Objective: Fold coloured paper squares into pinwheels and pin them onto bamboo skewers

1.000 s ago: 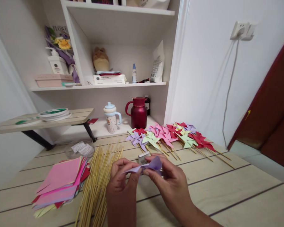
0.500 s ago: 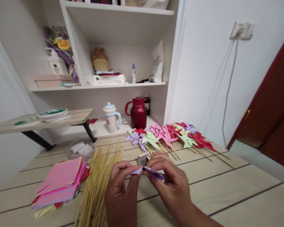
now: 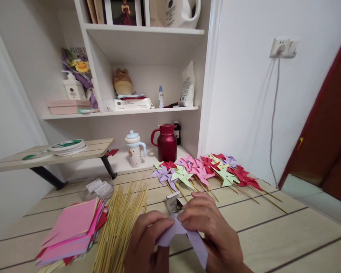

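Note:
A piece of lilac paper [image 3: 174, 232], cut and partly folded, is pinched between both hands over the table's near side. My left hand [image 3: 147, 240] closes on its left part, thumb underneath. My right hand [image 3: 213, 229] grips the upper right part, and a loose strip hangs down beside it. Just beyond the fingertips stands a small open box [image 3: 173, 199] with tiny metallic pieces inside. To the left of my hands lies a bundle of thin wooden sticks [image 3: 118, 223]. Farther left is a stack of coloured paper squares [image 3: 71, 223], with pink on top.
Finished paper pinwheels [image 3: 199, 168] on sticks lie at the table's back right. A red thermos jug [image 3: 167, 144] and a lidded cup [image 3: 135, 151] stand behind. A small raised stand [image 3: 99, 146] carries white round rolls at the left.
The lilac paper has turned so its face and a hanging strip show. Both hands have moved slightly lower in view, and the camera has tilted up a little.

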`<state>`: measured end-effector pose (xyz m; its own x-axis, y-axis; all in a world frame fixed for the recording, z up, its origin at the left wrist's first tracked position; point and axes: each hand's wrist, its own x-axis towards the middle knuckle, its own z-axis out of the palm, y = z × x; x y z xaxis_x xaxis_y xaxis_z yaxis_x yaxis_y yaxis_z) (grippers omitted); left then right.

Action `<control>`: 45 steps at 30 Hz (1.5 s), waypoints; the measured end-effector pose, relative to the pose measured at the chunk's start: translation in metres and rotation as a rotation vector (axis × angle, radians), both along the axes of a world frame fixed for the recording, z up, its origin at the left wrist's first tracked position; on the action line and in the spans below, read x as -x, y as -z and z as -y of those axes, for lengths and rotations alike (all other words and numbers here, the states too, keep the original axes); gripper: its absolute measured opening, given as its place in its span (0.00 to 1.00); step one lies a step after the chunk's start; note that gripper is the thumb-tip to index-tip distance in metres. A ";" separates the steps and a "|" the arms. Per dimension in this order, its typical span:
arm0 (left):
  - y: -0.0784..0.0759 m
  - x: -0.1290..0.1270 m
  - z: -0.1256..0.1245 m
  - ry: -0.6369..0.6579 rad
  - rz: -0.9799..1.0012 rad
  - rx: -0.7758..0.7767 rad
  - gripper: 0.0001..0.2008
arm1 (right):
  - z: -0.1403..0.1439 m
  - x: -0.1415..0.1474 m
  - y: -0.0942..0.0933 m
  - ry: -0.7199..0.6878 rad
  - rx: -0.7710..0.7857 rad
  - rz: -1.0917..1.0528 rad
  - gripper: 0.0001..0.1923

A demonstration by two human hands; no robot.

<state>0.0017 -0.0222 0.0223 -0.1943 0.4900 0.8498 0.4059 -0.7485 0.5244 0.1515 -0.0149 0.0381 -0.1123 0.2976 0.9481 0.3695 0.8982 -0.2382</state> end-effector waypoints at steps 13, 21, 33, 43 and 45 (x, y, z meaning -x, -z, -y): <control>-0.011 0.011 0.003 -0.036 -0.194 -0.054 0.14 | 0.006 0.003 -0.005 0.035 0.027 0.003 0.11; -0.011 0.011 -0.001 0.023 -0.136 0.040 0.09 | 0.005 0.002 -0.012 -0.012 0.040 -0.031 0.09; -0.016 0.015 -0.013 -0.040 -0.278 0.082 0.02 | -0.003 0.006 -0.004 -0.123 0.214 -0.234 0.10; -0.020 0.010 -0.009 0.153 -0.101 0.133 0.04 | -0.002 0.005 -0.008 -0.134 0.171 -0.187 0.10; -0.021 0.015 -0.007 0.164 -0.144 0.107 0.05 | -0.001 0.004 -0.010 -0.144 0.133 -0.146 0.10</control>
<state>-0.0132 -0.0149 0.0432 0.0151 0.5935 0.8047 0.3599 -0.7541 0.5494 0.1478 -0.0143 0.0482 -0.0270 0.4120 0.9108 0.1926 0.8962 -0.3997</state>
